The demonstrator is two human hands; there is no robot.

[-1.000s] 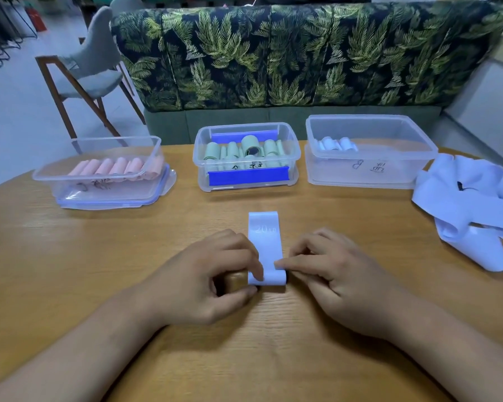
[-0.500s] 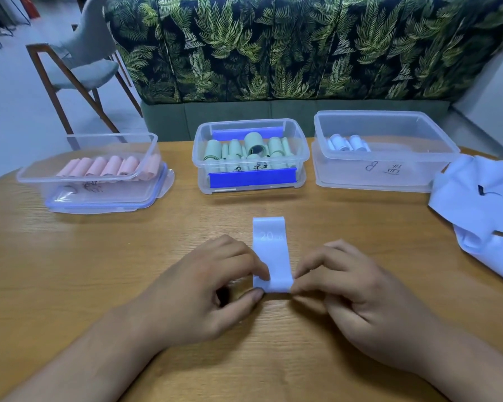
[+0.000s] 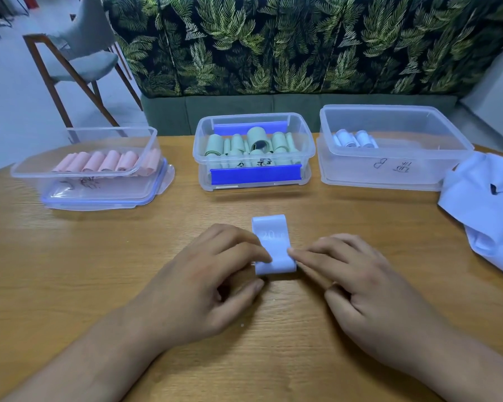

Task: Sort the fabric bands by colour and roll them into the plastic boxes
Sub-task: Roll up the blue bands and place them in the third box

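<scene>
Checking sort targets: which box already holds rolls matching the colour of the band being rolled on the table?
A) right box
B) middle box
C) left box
A: the right box holds pale blue rolls, the same colour as the band on the table.

Two hands and two forearms are in view. The left hand (image 3: 204, 285) and the right hand (image 3: 369, 291) are bare. The left forearm (image 3: 93, 358) and the right forearm (image 3: 462, 364) are bare from wrist to frame edge. The nail on the left thumb (image 3: 251, 288) is short.
</scene>
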